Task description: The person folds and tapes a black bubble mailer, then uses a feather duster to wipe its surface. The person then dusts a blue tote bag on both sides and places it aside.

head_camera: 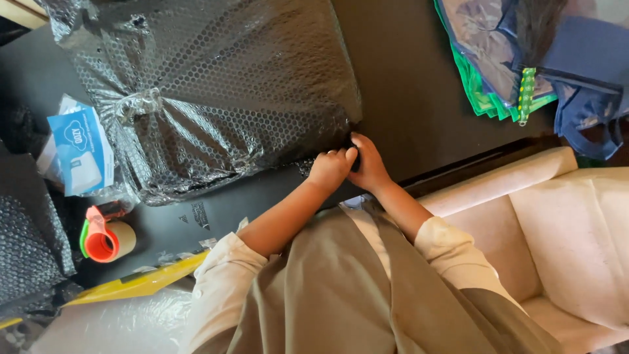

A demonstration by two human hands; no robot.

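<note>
Bubble-wrapped parcel (209, 92), contents hidden, lies just beyond my hands. My left hand (331, 169) and right hand (368, 164) pinch closed on its near corner.

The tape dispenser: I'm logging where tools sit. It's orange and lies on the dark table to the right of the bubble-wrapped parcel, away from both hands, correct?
Not quite. The head view shows the orange tape dispenser left of the bubble-wrapped parcel, not right. It does lie on the dark table, away from both hands.
</note>
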